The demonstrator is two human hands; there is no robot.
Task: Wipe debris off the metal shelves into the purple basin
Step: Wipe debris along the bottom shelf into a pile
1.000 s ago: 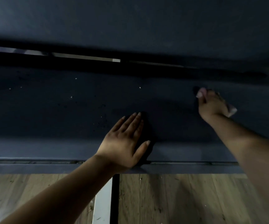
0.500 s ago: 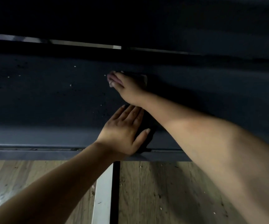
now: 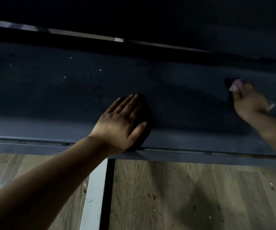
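A dark metal shelf (image 3: pixel 175 90) spans the view, with small pale and dark crumbs of debris (image 3: pixel 99 97) on its left half. My left hand (image 3: pixel 123 123) rests flat on the shelf near its front lip, fingers straight. My right hand (image 3: pixel 248 100) is far to the right on the shelf and presses a small pale cloth (image 3: pixel 271 106) under it; only a corner of the cloth shows. The purple basin is not in view.
The shelf's front edge (image 3: pixel 200 156) runs across the view above a wooden floor (image 3: pixel 183 196) strewn with crumbs. A white upright post (image 3: pixel 94 196) stands below the shelf. Another dark shelf (image 3: pixel 150 17) hangs overhead.
My right hand swept left to the middle of the shelf, then back to the far right with the cloth. My left hand stayed put.
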